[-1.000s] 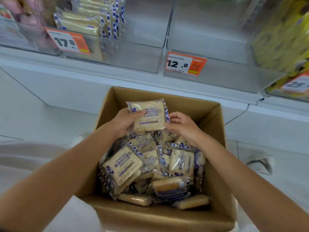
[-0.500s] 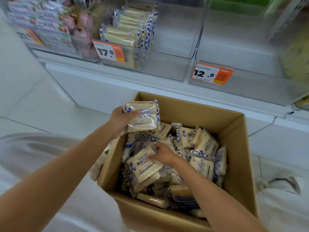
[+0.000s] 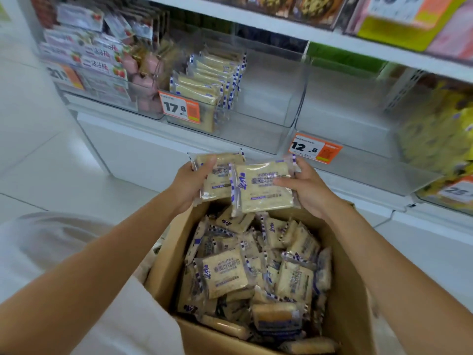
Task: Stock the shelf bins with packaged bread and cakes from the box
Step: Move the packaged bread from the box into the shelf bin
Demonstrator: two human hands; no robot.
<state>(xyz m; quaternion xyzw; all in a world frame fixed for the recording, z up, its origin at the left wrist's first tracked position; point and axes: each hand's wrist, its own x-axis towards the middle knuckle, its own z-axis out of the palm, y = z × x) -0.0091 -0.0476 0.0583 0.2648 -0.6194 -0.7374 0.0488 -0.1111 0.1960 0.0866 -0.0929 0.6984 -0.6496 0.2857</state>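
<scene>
An open cardboard box [image 3: 350,290] on the floor holds several clear packets of sliced bread with blue trim [image 3: 225,275]. Above its far edge my left hand [image 3: 190,184] grips one bread packet [image 3: 217,175], thumb across its front. Beside it my right hand [image 3: 305,187] holds a second packet [image 3: 263,188] that overlaps the first. On the low shelf a clear bin [image 3: 258,131] with a 17.8 price tag [image 3: 179,106] has a row of the same packets [image 3: 207,80] standing in its left half.
To the right is a clear bin [image 3: 358,160] tagged 12.8 [image 3: 314,148], then yellow packs [image 3: 440,134]. Pink and strawberry-labelled packs [image 3: 102,60] fill the bins at left. An upper shelf [image 3: 332,44] runs overhead. White tiled floor [image 3: 51,170] lies to the left.
My right hand has taken a second packet out of the box and raised it next to the one in my left hand. The view has tilted up toward the shelf.
</scene>
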